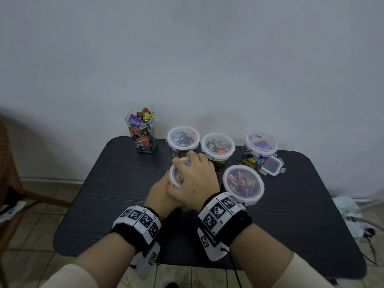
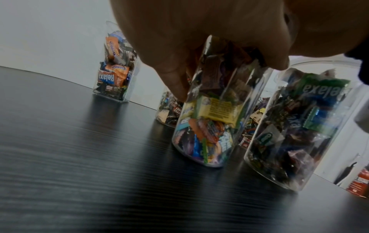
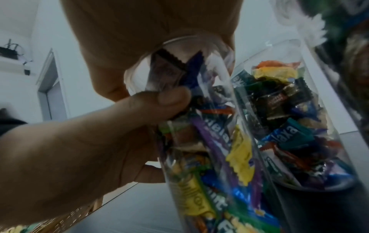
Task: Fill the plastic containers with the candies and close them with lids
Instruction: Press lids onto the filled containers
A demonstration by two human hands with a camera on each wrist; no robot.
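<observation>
Your right hand (image 1: 194, 177) lies over the top of the near round container (image 2: 211, 113), palm down on its lid (image 1: 176, 173), fingers bent over the far rim so the grip closes around the lid's edge. Your left hand (image 1: 161, 194) is beside and partly under the right one, wrapped round the container's clear wall; in the right wrist view its thumb (image 3: 165, 102) presses against the side just below the rim. The container stands on the dark bench (image 1: 116, 183), packed with wrapped candies (image 2: 215, 110), and looks slightly tilted in the wrist views.

Just right of it stands a wider lidded container (image 1: 243, 185), also full. Behind are three more lidded round containers (image 1: 217, 145), all holding candies. A tall square container (image 1: 141, 129) at the back left is full and has no lid on. A small square lid (image 1: 272, 165) lies flat on the bench beside the far-right container.
</observation>
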